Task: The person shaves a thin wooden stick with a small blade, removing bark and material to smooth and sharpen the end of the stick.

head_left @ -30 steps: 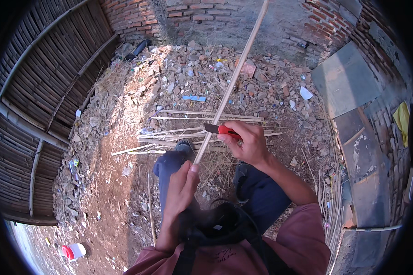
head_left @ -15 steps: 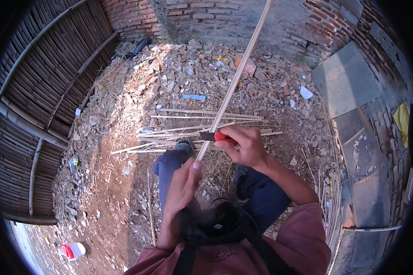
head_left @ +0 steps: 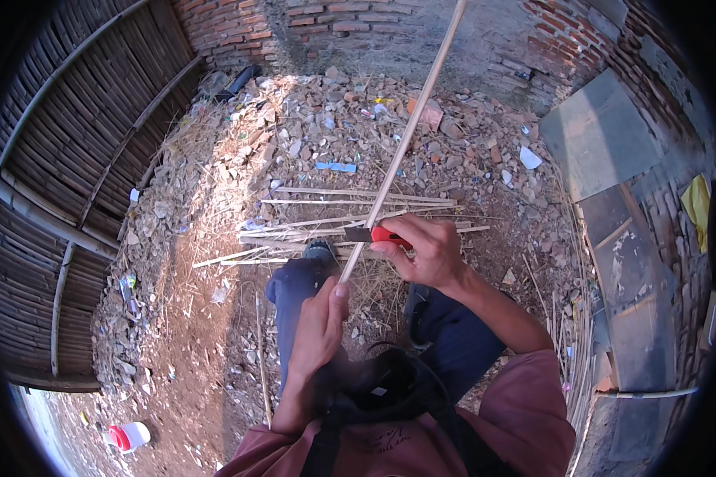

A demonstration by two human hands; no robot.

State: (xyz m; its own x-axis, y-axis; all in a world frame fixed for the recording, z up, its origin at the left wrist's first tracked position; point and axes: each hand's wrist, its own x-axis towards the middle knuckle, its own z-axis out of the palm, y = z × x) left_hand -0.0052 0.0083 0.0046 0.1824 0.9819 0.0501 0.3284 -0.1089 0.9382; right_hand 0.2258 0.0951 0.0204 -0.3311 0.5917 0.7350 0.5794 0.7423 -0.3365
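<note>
A long, pale bamboo strip (head_left: 410,135) slants up from my lap toward the brick wall. Its lower end is gripped in my left hand (head_left: 318,322), thumb lying along the strip. My right hand (head_left: 431,253) is wrapped round a red box cutter (head_left: 390,237), whose dark blade lies across the strip a short way above my left hand. Beneath, by my shoes, several cut bamboo strips (head_left: 318,202) lie in a loose pile on the ground. My right palm hides most of the cutter's handle.
Rubble (head_left: 358,127) and litter cover the ground up to a brick wall (head_left: 350,36). A woven bamboo wall (head_left: 95,119) stands at left, grey boards (head_left: 601,135) lean at right. A red-and-white plastic container (head_left: 129,436) sits at lower left. More thin sticks lie by the right wall.
The bamboo strip has shifted slightly, its far end a little to the left. Both hands keep their holds and have barely moved.
</note>
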